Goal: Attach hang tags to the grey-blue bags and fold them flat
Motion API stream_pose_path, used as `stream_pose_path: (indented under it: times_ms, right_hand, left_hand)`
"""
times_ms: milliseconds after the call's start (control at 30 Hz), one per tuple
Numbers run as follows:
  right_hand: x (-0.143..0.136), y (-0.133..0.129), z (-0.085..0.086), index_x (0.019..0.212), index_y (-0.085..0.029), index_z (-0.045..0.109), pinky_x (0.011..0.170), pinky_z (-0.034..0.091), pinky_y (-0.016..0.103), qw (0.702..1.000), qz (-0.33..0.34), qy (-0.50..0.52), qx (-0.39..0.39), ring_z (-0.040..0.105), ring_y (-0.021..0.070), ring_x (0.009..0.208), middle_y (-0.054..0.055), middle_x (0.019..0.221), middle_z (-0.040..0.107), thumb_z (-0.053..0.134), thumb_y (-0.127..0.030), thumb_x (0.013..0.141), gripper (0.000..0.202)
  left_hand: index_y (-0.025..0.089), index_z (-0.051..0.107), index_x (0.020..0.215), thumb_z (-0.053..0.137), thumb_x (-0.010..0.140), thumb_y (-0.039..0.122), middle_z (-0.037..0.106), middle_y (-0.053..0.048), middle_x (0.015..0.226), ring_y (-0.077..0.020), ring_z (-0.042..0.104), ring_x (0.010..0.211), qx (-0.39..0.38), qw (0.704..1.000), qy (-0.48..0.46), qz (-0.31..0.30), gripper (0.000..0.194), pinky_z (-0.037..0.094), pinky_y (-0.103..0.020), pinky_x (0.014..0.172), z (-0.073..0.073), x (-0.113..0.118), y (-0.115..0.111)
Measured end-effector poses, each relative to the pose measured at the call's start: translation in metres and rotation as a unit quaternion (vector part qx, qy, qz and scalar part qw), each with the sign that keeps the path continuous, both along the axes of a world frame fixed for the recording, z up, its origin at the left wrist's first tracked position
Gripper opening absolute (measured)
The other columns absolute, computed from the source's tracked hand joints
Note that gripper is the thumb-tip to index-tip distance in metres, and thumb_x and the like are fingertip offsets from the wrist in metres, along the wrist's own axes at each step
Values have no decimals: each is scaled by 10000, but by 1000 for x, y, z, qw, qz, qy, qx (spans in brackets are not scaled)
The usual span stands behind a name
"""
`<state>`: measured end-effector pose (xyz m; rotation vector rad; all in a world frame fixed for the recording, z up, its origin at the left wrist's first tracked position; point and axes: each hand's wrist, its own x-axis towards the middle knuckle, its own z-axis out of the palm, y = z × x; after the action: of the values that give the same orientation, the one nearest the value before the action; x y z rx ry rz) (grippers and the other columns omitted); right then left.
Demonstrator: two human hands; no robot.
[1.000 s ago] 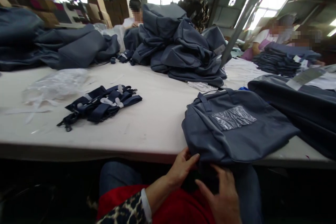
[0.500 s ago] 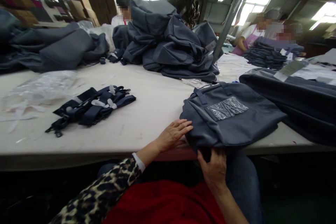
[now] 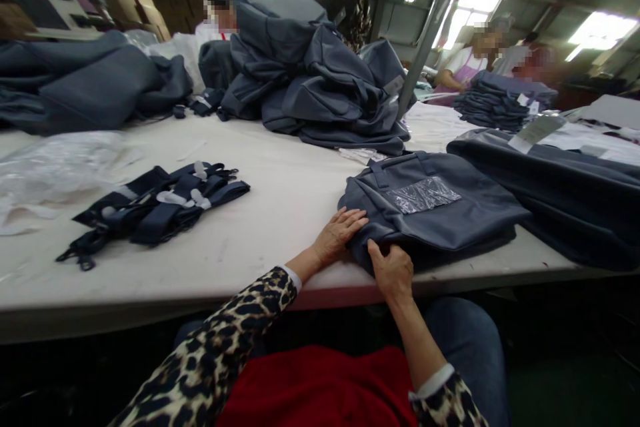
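A folded grey-blue bag (image 3: pixel 450 213) with a clear plastic window lies near the front edge of the white table (image 3: pixel 280 193). My left hand (image 3: pixel 339 235) rests flat, fingers spread, on the bag's near-left corner. Just to its right, my right hand (image 3: pixel 393 271) pinches the bag's front edge, thumb on top and fingers curled under the fabric.
A bundle of dark blue straps (image 3: pixel 150 203) lies to the left, crumpled clear plastic (image 3: pixel 55 167) beyond it. A large pile of grey bags (image 3: pixel 320 80) rises at the back, more grey fabric (image 3: pixel 560 187) at the right. Other people work at the far side.
Both hands have come up from my lap to the table's edge. The bag, which hung over the edge, now lies wholly on the table, with my right hand gripping its front edge.
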<state>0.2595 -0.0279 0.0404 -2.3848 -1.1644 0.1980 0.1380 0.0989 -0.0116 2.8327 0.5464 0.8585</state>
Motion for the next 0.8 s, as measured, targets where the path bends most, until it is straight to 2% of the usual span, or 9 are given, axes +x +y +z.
stream_pose_path:
  times_ms: [200, 300, 400, 500, 600, 700, 800]
  right_hand:
    - [-2, 18, 0, 822, -106, 743, 752, 477, 386, 1000, -18, 21, 11, 706, 361, 871, 261, 872, 728, 479, -709, 861, 659]
    - [1, 20, 3, 771, -101, 735, 739, 475, 376, 999, -15, 32, 25, 709, 347, 844, 269, 850, 723, 491, -606, 886, 572]
    - [11, 11, 10, 678, -115, 706, 716, 468, 363, 998, -3, 45, 42, 705, 328, 790, 249, 757, 716, 497, -497, 879, 480]
    - [24, 1, 16, 574, -168, 645, 661, 463, 334, 994, 29, 82, 59, 686, 279, 667, 170, 606, 688, 489, -496, 857, 461]
    - [30, -1, 9, 550, -198, 610, 591, 460, 297, 985, 70, 138, 72, 651, 222, 553, 106, 541, 665, 457, -532, 852, 475]
    - [20, 2, -3, 584, -197, 610, 566, 468, 290, 976, 101, 172, 86, 646, 210, 539, 93, 548, 664, 415, -562, 877, 507]
    - [5, -5, -1, 640, -202, 621, 560, 475, 274, 967, 159, 170, 109, 636, 187, 558, 62, 601, 670, 422, -572, 906, 497]
  left_hand:
    - [178, 437, 1459, 471, 921, 140, 462, -92, 1507, -216, 357, 1422, -10, 1000, 20, 10, 541, 168, -451, 1227, -4, 0, 3]
    - [192, 434, 1466, 499, 922, 167, 455, -88, 1514, -222, 364, 1420, -14, 1000, 17, -3, 549, 160, -453, 1227, -3, -2, 4]
    - [197, 384, 1499, 547, 904, 184, 413, -97, 1540, -229, 328, 1445, -17, 1000, -1, -7, 617, 170, -447, 1223, 3, -3, 7]
    - [226, 411, 1485, 488, 935, 143, 440, -74, 1526, -213, 330, 1446, -12, 1000, -8, -3, 562, 193, -443, 1214, 9, 0, 15]
    - [244, 488, 1432, 432, 964, 117, 508, -49, 1477, -202, 364, 1429, -17, 1000, 19, -18, 488, 230, -448, 1199, 13, 4, 26]
    - [225, 539, 1389, 418, 976, 123, 544, -42, 1445, -204, 375, 1424, -30, 998, 48, -31, 442, 231, -450, 1202, 14, 3, 37]
    - [219, 534, 1395, 445, 957, 124, 529, -52, 1457, -221, 347, 1441, -33, 998, 53, -30, 457, 222, -466, 1209, 14, -5, 42]
